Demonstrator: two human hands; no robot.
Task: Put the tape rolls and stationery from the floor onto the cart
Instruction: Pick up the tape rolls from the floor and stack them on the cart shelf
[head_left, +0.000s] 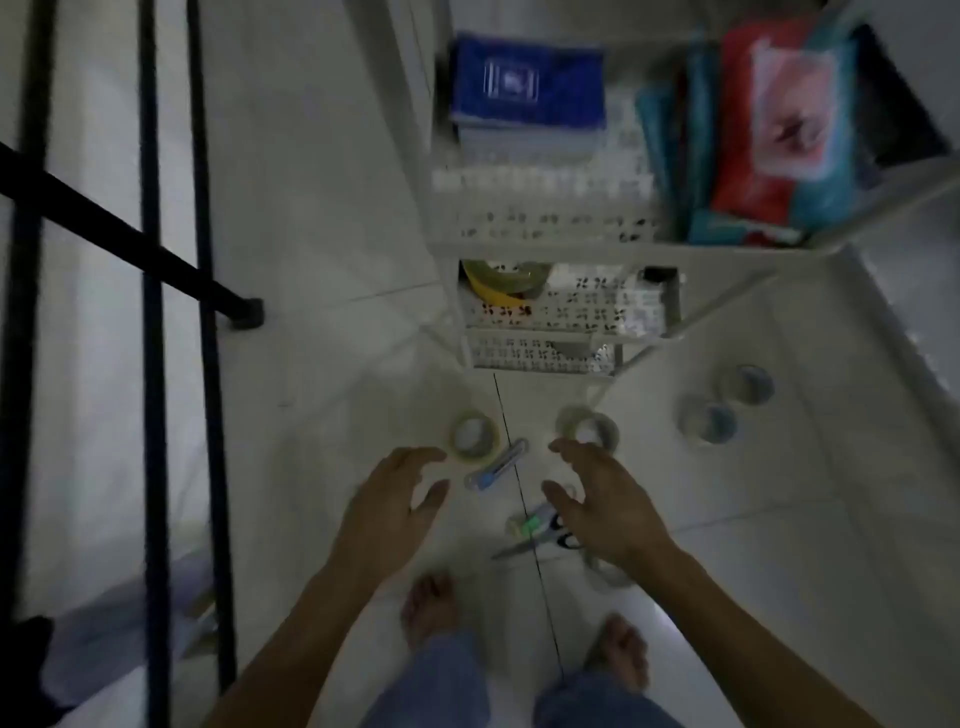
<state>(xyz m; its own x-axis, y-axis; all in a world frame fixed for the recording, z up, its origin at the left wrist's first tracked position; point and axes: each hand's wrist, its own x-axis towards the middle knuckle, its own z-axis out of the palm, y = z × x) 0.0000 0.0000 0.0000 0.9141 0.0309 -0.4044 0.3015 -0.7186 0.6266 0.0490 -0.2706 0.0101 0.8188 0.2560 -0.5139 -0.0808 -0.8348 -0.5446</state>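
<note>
On the white floor lie a yellowish tape roll (474, 435), a clear tape roll (589, 427), a blue-grey utility knife (496, 465), a green-marked stick (525, 524) and scissors (540, 540). Two more clear rolls (709, 418) (748, 384) lie further right, and another roll (608, 574) shows under my right wrist. My left hand (389, 506) hovers open just left of the knife. My right hand (602, 501) hovers open over the scissors, fingertips near the clear roll. The white tiered cart (550, 249) stands beyond, with yellow tape rolls (501, 283) on its middle shelf.
The cart's top tier holds a blue box (527, 96) and red and teal packets (769, 135). A black metal rail frame (150, 260) runs along the left. My bare feet (431, 605) stand just below the items.
</note>
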